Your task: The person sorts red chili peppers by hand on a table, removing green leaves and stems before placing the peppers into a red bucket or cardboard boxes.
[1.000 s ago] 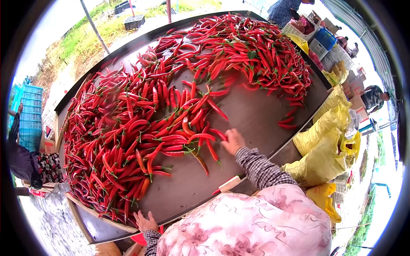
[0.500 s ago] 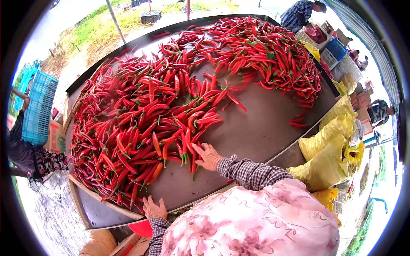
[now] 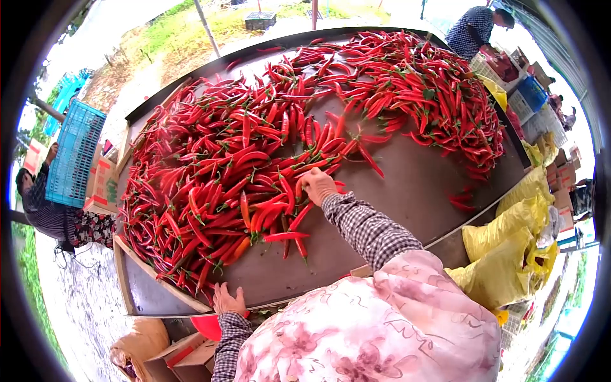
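Note:
A big heap of red chili peppers (image 3: 216, 172) with green stems covers much of the brown table (image 3: 407, 184). My right hand (image 3: 318, 187) reaches to the near side of the heap, fingers bent and pressed together around a chili pepper (image 3: 298, 189); its fingertips are partly hidden. Just below the hand, a few chilies lie loose at the heap's edge. My left hand (image 3: 229, 300) rests at the table's near edge beside the lower end of the heap. Its fingers are spread and it holds nothing.
Yellow sacks (image 3: 503, 267) stand along the right side. A red basin (image 3: 207, 326) and cardboard boxes (image 3: 194, 361) sit below the near edge. At left a person carries a blue crate (image 3: 75, 153). Another person (image 3: 471, 32) bends over crates at the far right.
My right hand has moved forward into the heap, and its spread fingers have closed. Some chilies at the near edge have shifted. The person at left has moved with the crate.

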Tool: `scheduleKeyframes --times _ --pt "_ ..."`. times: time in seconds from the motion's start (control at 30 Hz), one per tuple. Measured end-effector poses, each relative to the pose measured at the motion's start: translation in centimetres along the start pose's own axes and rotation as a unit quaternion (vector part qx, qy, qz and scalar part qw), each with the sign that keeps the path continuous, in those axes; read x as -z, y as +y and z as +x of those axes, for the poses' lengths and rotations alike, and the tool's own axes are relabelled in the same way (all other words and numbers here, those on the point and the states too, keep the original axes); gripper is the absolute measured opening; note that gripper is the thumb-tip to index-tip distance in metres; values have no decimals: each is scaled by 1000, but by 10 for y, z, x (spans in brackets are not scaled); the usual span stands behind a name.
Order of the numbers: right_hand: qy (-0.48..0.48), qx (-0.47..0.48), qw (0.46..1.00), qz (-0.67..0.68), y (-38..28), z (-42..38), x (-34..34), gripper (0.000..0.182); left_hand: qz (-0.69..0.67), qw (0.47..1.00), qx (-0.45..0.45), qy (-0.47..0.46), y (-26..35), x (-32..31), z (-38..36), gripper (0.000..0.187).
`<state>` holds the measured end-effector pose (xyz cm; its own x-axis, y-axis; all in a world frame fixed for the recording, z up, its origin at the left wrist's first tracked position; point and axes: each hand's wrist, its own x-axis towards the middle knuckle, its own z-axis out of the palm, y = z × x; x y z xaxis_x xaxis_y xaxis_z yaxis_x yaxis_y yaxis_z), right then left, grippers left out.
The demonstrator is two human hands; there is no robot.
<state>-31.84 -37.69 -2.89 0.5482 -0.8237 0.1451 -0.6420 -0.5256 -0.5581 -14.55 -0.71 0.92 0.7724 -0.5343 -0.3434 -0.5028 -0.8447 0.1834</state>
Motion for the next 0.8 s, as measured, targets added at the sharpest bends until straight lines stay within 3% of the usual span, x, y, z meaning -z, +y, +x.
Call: scheduleKeyframes --times 0.07,0.1,0.13,0.2,0.23,0.27,0.33,0.37,0.4,0.43,0.47,0.53,0.57,0.6,0.67,0.7,0.73,0.8 --pt "49 -7 994 100 16 9 -1 16 -2 1000 4 2 -3 -3 1 55" --pt "54 -58 980 180 13 12 10 18 -8 1000 3 1 -4 -3 2 54" --pt "9 -188 904 384 11 11 23 11 -5 1000 2 4 -4 -3 2 54" --pt "15 -258 759 597 17 4 45 6 17 998 -15 62 -2 -7 2 54" --pt "32 -233 773 589 26 -1 44 4 2 990 -60 129 -1 -13 6 55" --pt "43 -218 744 630 22 -12 51 4 -27 971 -146 189 4 -16 11 57" --pt "17 -182 719 671 3 -37 60 3 -173 948 -224 147 53 -5 11 51" --pt "36 -86 828 553 -7 -50 54 5 -173 946 -234 141 86 2 6 51" --pt "57 7 911 407 -14 -62 50 6 -428 887 -169 -17 124 6 -3 43" --pt "1 108 943 314 -29 -74 74 12 -635 745 -84 -189 155 7 -9 37" --pt "29 189 943 273 -34 -87 64 11 -628 740 -99 -218 177 5 -11 37" --pt "-14 186 952 243 -44 -113 37 15 -740 499 13 -451 213 -3 -15 32" --pt "-28 212 966 148 -45 -127 43 26 -737 556 60 -379 229 -19 -14 34" --pt "-134 217 961 109 -39 -134 56 38 -730 557 56 -393 231 -37 -8 34" --pt "-162 225 941 196 -12 -134 91 38 -692 617 75 -366 214 -65 6 32" --pt "-88 212 964 135 16 -135 109 39 -667 650 37 -364 214 -60 -1 31" --pt "-14 197 977 73 51 -136 131 40 -665 648 34 -369 213 -59 -5 31" --pt "32 26 997 -63 130 -144 181 50 -445 861 -97 -228 204 -62 -11 35"
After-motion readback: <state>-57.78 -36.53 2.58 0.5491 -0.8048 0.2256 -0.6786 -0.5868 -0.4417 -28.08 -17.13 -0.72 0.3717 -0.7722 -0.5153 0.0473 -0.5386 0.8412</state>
